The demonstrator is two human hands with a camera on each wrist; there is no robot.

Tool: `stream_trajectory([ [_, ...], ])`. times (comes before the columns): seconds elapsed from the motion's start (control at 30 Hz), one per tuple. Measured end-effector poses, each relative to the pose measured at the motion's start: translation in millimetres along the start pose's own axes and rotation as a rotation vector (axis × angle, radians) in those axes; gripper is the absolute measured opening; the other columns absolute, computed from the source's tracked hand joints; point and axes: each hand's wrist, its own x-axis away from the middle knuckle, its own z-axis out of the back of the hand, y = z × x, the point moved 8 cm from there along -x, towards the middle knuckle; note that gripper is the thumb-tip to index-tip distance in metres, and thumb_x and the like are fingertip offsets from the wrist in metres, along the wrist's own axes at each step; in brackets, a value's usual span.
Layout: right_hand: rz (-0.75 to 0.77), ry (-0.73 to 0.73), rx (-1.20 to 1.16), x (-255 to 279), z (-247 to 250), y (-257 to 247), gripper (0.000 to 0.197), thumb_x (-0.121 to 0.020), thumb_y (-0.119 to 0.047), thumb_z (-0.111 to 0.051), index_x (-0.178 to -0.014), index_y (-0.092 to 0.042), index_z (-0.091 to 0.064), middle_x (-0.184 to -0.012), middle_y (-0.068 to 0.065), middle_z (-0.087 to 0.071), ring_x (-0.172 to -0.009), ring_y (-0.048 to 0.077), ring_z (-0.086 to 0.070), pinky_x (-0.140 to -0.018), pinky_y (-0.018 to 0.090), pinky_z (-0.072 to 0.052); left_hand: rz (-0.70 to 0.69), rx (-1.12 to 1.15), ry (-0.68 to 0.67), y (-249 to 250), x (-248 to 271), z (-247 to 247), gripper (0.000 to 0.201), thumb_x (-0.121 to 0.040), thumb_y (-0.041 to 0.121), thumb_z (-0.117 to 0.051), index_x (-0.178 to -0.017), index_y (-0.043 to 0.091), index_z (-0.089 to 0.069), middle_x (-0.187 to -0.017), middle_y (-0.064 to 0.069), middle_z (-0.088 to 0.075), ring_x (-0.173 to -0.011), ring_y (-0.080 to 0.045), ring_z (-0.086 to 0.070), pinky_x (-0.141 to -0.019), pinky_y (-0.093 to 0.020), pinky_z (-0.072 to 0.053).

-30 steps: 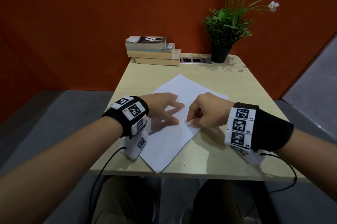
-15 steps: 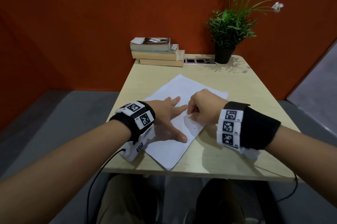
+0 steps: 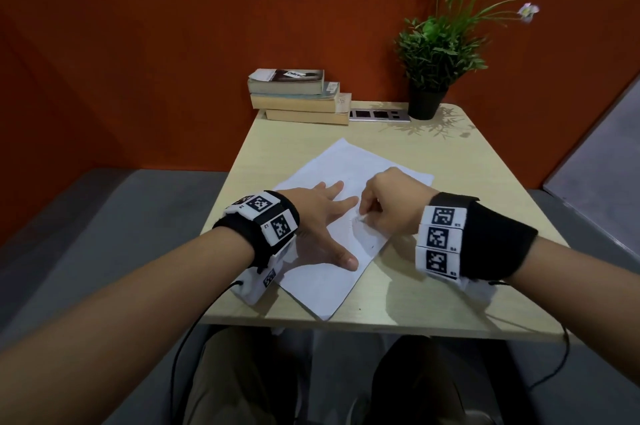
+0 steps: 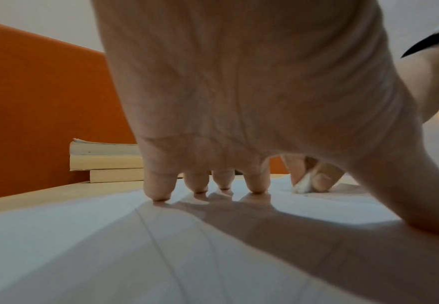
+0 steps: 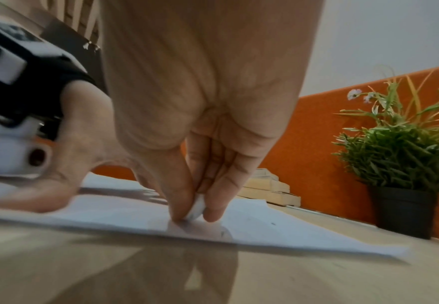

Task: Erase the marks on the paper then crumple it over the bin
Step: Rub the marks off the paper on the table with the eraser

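A white sheet of paper [image 3: 349, 168] lies skewed on the wooden table [image 3: 450, 175], with faint pencil marks [image 3: 356, 219] near its middle. My left hand [image 3: 322, 217] lies flat on the paper [image 4: 109, 236] with straight, spread fingers, holding it down. My right hand [image 3: 388, 206] pinches a small white eraser [image 5: 196, 207] between thumb and forefinger, and the eraser's tip touches the paper [image 5: 265, 224]. In the left wrist view the eraser [image 4: 302, 185] shows beyond my fingertips [image 4: 158, 191]. No bin is in view.
A stack of three books [image 3: 301, 95] sits at the table's back left edge. Beside it lies a flat silver socket strip [image 3: 379, 115], then a potted plant [image 3: 433, 57] at the back right. An orange wall stands behind. My knees show below the near edge.
My right hand with the eraser has slid away from me along the paper's right side. My left hand has flattened and spread its fingers on the sheet.
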Motion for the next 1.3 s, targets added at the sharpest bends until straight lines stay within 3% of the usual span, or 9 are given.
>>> stream_trajectory([
  [0.1, 0.041, -0.060, -0.013, 19.3, -9.8, -6.5, 0.014, -0.080, -0.013, -0.068, -0.090, -0.018, -0.077, -0.089, -0.008, -0.072, -0.083, 0.010, -0.066, -0.077, 0.025, -0.056, 0.005, 0.013, 0.002, -4.4, -4.5, -3.5, 0.134, -0.052, 0.097, -0.059, -0.154, 0.049, 0.014, -0.162, 0.015, 0.027, -0.151, -0.012, 0.023, -0.124, -0.050, -0.006],
  [0.2, 0.102, -0.130, -0.018, 38.9, -21.2, -13.9, 0.012, -0.078, -0.017, -0.070, -0.086, -0.020, -0.077, -0.084, -0.011, -0.070, -0.076, 0.005, -0.063, -0.069, 0.020, -0.052, -0.003, 0.007, 0.000, -3.9, -5.8, -5.2, 0.132, -0.057, 0.093, -0.061, -0.154, 0.047, 0.014, -0.162, 0.014, 0.027, -0.151, -0.013, 0.023, -0.124, -0.049, -0.004],
  [0.3, 0.092, -0.153, -0.023, 36.1, -18.4, -13.9, 0.011, -0.079, -0.019, -0.071, -0.088, -0.022, -0.077, -0.085, -0.011, -0.071, -0.077, 0.003, -0.064, -0.069, 0.017, -0.051, -0.006, 0.001, 0.004, -2.8, -5.3, -2.8, 0.131, -0.059, 0.092, -0.061, -0.154, 0.046, 0.015, -0.163, 0.013, 0.027, -0.151, -0.014, 0.022, -0.123, -0.049, -0.003],
  [0.53, -0.007, -0.017, -0.011, 7.8, -1.8, -9.0, 0.016, -0.081, -0.016, -0.066, -0.092, -0.020, -0.077, -0.089, -0.006, -0.071, -0.084, 0.015, -0.068, -0.080, 0.035, -0.059, -0.007, 0.018, -0.008, -5.8, -8.2, -4.4, 0.137, -0.049, 0.098, -0.058, -0.153, 0.049, 0.016, -0.162, 0.015, 0.029, -0.150, -0.013, 0.024, -0.123, -0.054, -0.007],
  [0.77, 0.088, -0.139, -0.026, 38.4, -16.7, -22.7, 0.012, -0.079, -0.015, -0.070, -0.087, -0.018, -0.078, -0.086, -0.010, -0.073, -0.077, 0.002, -0.064, -0.069, 0.014, -0.052, -0.015, -0.004, -0.001, -4.7, -10.3, -6.9, 0.133, -0.057, 0.093, -0.061, -0.153, 0.046, 0.017, -0.162, 0.013, 0.030, -0.151, -0.016, 0.024, -0.123, -0.050, -0.005],
  [0.9, 0.046, -0.070, -0.010, 16.2, -3.6, -15.9, 0.017, -0.079, -0.016, -0.069, -0.092, -0.019, -0.079, -0.089, -0.008, -0.074, -0.083, 0.008, -0.067, -0.079, 0.026, -0.058, -0.012, 0.001, -0.002, -5.4, -9.5, -4.1, 0.135, -0.054, 0.096, -0.059, -0.153, 0.047, 0.018, -0.162, 0.012, 0.029, -0.151, -0.016, 0.023, -0.123, -0.051, -0.006],
  [1.0, 0.027, -0.037, 0.002, 11.8, -3.2, -14.9, 0.018, -0.079, -0.015, -0.067, -0.092, -0.017, -0.079, -0.089, -0.005, -0.074, -0.084, 0.013, -0.068, -0.079, 0.032, -0.059, -0.013, 0.000, -0.005, -4.0, -9.5, -5.1, 0.136, -0.053, 0.097, -0.059, -0.154, 0.047, 0.017, -0.162, 0.011, 0.029, -0.151, -0.017, 0.023, -0.123, -0.052, -0.006],
  [1.2, 0.083, -0.139, -0.032, 43.0, -18.2, -25.1, 0.011, -0.080, -0.014, -0.070, -0.085, -0.018, -0.079, -0.082, -0.014, -0.070, -0.069, -0.004, -0.059, -0.064, 0.011, -0.048, -0.010, -0.004, -0.004, -4.8, -11.8, -6.5, 0.134, -0.055, 0.095, -0.059, -0.154, 0.045, 0.017, -0.162, 0.011, 0.030, -0.151, -0.018, 0.023, -0.123, -0.052, -0.006],
  [1.3, 0.073, -0.122, -0.015, 32.5, -12.7, -21.8, 0.013, -0.080, -0.016, -0.070, -0.089, -0.020, -0.079, -0.087, -0.013, -0.071, -0.075, -0.001, -0.062, -0.071, 0.016, -0.053, -0.007, -0.005, -0.005, -5.2, -12.2, -6.5, 0.136, -0.054, 0.096, -0.059, -0.153, 0.045, 0.018, -0.162, 0.011, 0.030, -0.151, -0.017, 0.024, -0.123, -0.052, -0.005],
])
